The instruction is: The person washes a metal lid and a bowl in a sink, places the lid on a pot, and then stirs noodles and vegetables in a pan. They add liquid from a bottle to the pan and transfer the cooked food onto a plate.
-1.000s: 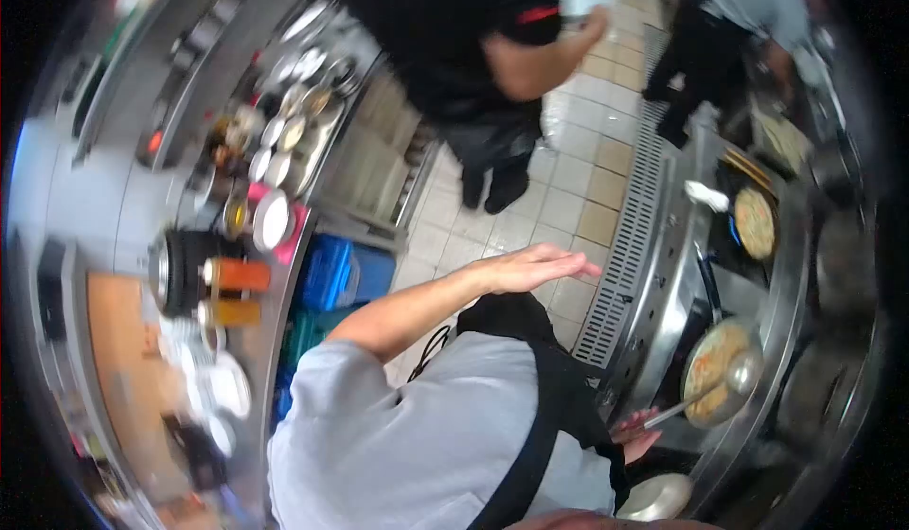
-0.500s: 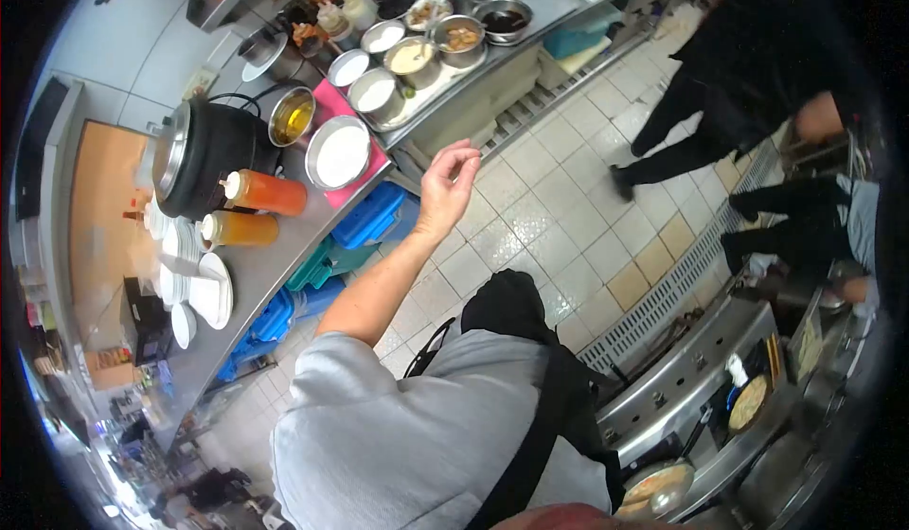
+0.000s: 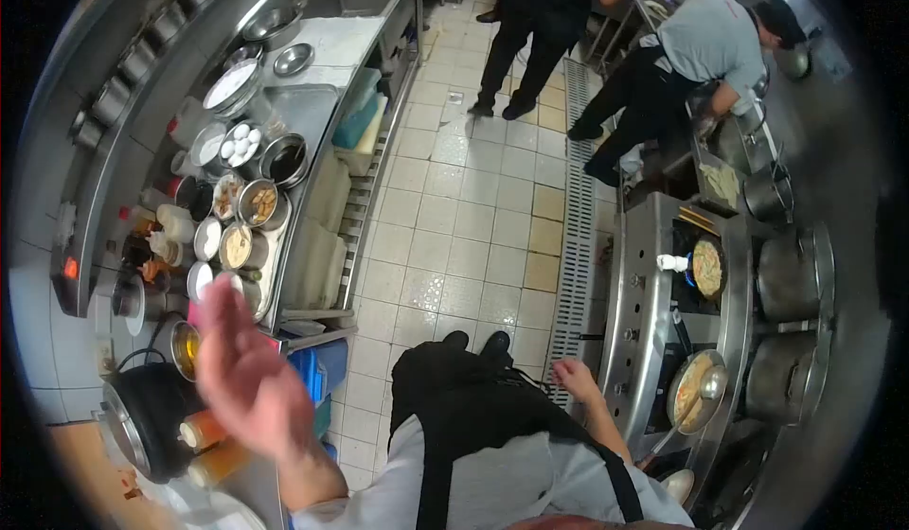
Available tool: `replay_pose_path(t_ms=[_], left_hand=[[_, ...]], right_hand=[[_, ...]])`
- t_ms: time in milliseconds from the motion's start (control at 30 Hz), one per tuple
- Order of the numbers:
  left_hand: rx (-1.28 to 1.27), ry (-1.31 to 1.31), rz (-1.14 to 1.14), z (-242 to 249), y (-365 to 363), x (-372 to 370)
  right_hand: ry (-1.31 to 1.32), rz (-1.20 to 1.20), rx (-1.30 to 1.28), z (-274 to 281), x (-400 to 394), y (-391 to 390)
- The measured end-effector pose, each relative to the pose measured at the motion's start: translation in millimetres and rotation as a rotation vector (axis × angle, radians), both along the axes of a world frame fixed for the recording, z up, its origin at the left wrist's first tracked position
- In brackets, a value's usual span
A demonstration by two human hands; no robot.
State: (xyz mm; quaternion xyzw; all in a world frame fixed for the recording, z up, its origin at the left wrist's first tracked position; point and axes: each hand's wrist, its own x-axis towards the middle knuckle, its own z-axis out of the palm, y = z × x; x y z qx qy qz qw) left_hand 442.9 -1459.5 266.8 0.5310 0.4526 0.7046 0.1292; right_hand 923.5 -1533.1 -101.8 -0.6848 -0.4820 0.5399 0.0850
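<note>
My left hand (image 3: 251, 379) is raised in front of the counter on the left, blurred by motion. Its fingers are stretched out and nothing shows in it. Behind it are steel bowls of ingredients, one with pale chopped food (image 3: 237, 246), and an orange squeeze bottle (image 3: 202, 430). My right hand (image 3: 573, 379) hangs low beside the stove front (image 3: 632, 331), fingers loosely bent, with nothing visible in it. Right of that hand, a frying pan (image 3: 687, 407) holds food with a ladle (image 3: 713, 382) resting in it. A second pan (image 3: 707, 270) of food sits farther along the stove.
Two people stand ahead: one in dark clothes (image 3: 535, 47), the other in a grey shirt (image 3: 710, 43) bending over the cooking line. A tiled floor (image 3: 454, 218) and a drain grate (image 3: 573, 246) run between counter and stove. Large pots (image 3: 791, 279) line the right side.
My view has swung right toward the stove and aisle. My left hand has gone from over the aisle to in front of the counter, its fingers straightening. My right hand has come into view.
</note>
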Motion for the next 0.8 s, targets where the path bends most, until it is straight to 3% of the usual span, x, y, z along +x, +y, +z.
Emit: replay_pose_path(t_ms=[33, 100, 167, 267, 300, 367, 400, 500, 567, 667, 800], left_hand=[[0.147, 0.027, -0.231, 12, -14, -10], [0.261, 0.230, -0.466, 58, -24, 9], [0.244, 0.093, -0.426, 87, -37, 68], [0.910, -0.608, -1.112, 114, -25, 127], [0.909, -0.603, -1.117, 120, -28, 121], [0.284, 0.409, -0.720, 127, -35, 95], [0.225, 0.528, -0.638, 125, -36, 104], [0.275, 0.484, -0.469, 127, -42, 110], [0.305, 0.410, -0.475, 111, -65, 82], [0.394, 0.226, -0.483, 104, -23, 90], [0.471, 0.021, -0.424, 89, 9, 8]], right_hand=[[-0.002, -0.004, 0.006, -14, 0, 1], [0.191, -0.096, 0.009, -39, 2, 10], [0.175, -0.027, 0.035, -33, 2, 34], [0.206, 0.018, 0.091, -31, 8, 71], [0.237, 0.004, 0.124, -31, 13, 81], [0.190, 0.036, 0.160, -28, 29, 98], [0.174, 0.024, 0.197, -28, 38, 103], [0.196, -0.065, 0.181, -39, 60, 97], [0.132, -0.047, 0.130, -26, 65, 91], [0.219, -0.106, 0.002, -35, 65, 65], [0.098, -0.064, -0.017, 34, -9, 81]])
